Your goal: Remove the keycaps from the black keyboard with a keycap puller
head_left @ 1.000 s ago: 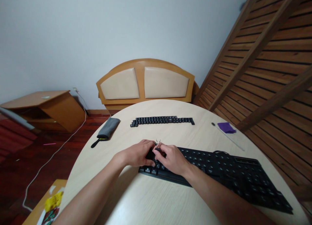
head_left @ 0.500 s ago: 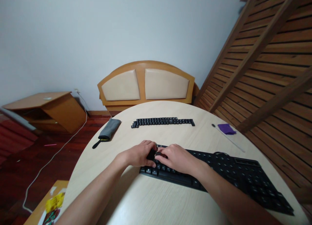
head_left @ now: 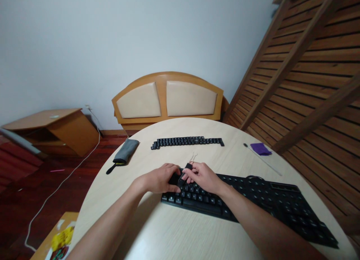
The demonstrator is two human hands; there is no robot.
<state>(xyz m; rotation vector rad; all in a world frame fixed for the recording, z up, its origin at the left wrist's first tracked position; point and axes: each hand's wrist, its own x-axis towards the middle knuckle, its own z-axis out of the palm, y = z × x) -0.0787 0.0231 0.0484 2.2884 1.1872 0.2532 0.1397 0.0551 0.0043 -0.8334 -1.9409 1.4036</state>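
A black keyboard [head_left: 202, 206] lies at a slant on the round table, its left end towards me. My left hand [head_left: 161, 178] grips that left end, fingers at the far edge and thumb on the keys. Over the keyboard's left part, my right hand [head_left: 204, 178] is closed on a keycap puller [head_left: 189, 166] with a black handle. Its two thin wire prongs point up and away from the keys. The left part of the keyboard has a dark patch where keycaps are off. Beyond it, removed black keycaps [head_left: 180, 141] stand in rows.
A grey pouch [head_left: 126, 151] lies on the table's left side. To the right are a purple cloth [head_left: 260, 149] and a thin white brush [head_left: 264, 161] with a dark tip. A headboard [head_left: 165, 78] stands behind the table, with wooden slats [head_left: 303, 87] at the right.
The keycap puller has turned in my right hand, so its wire prongs now show pointing up and away. My right fingers have lifted slightly off the keys. My left hand stays in place.
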